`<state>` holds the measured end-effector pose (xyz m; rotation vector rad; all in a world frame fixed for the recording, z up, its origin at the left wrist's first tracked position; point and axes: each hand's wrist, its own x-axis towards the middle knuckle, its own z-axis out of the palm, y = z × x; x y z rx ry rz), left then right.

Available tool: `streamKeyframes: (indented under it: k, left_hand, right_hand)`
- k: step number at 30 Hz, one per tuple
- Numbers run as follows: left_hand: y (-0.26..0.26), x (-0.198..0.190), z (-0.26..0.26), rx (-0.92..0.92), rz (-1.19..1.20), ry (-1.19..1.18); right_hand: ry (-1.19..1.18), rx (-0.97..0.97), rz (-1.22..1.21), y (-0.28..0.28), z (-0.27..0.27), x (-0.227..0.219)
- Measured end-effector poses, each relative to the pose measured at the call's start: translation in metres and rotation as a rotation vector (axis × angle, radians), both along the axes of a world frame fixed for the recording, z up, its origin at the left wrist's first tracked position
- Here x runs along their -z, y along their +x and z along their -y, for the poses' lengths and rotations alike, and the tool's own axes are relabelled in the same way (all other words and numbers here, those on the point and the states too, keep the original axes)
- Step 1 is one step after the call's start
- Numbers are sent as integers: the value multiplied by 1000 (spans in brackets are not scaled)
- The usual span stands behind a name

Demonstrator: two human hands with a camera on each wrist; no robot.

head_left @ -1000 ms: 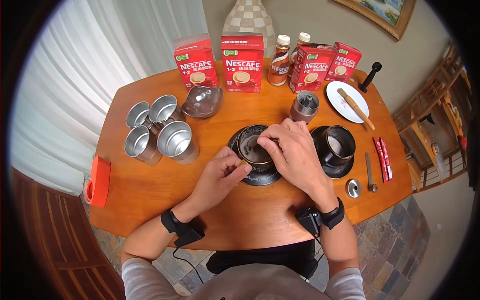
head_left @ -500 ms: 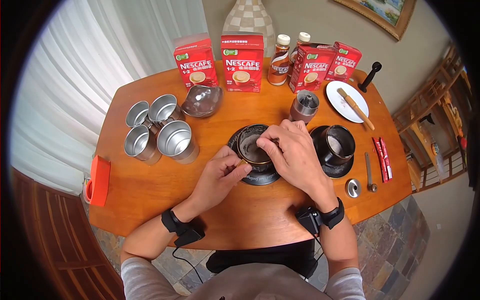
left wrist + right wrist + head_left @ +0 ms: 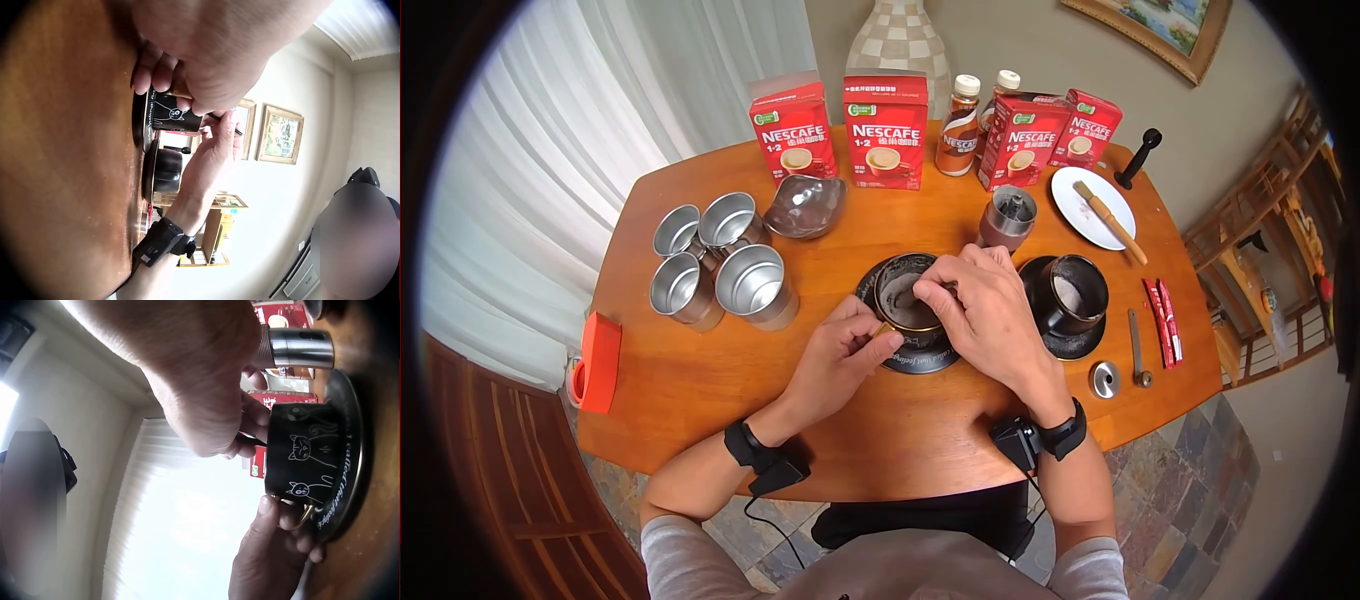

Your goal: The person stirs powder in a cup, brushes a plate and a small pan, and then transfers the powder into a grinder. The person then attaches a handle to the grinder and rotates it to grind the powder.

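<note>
A black cup point(image 3: 917, 337) with cat drawings and a gold handle point(image 3: 307, 516) stands on a black saucer point(image 3: 924, 363). My left hand point(image 3: 840, 358) holds the handle, its thumb near the rim. Over the cup's right side, my right hand point(image 3: 996, 325) pinches a thin dark utensil point(image 3: 252, 439), which slants in over the rim; its tip is hidden in the cup. Greyish contents show inside. In the left wrist view, the utensil's upper end point(image 3: 237, 131) sticks out past the right fingers.
To the right are a second black cup point(image 3: 1081, 293), a metal funnel-like piece point(image 3: 1105, 379), a spoon point(image 3: 1139, 347) and red sachets point(image 3: 1164, 320). Behind stand a grinder point(image 3: 1007, 219), a white plate point(image 3: 1082, 217) with a brush, and red boxes point(image 3: 887, 140). Several metal cups point(image 3: 752, 285) stand left.
</note>
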<state>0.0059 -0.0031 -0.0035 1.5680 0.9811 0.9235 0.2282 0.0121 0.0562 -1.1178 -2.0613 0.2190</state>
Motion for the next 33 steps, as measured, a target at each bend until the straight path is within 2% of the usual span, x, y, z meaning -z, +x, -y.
streamKeyframes:
  k: [5, 11, 33]
  left_hand:
    - [4, -1, 1, -24, 27, 23]
    - [-1, 4, -2, 7, -53, 60]
    - [-3, -4, -2, 21, -151, 26]
  right_hand:
    - [8, -5, 1, 0, -1, 2]
    - [8, -1, 2, 0, -1, 2]
    - [8, -12, 10, -2, 1, 2]
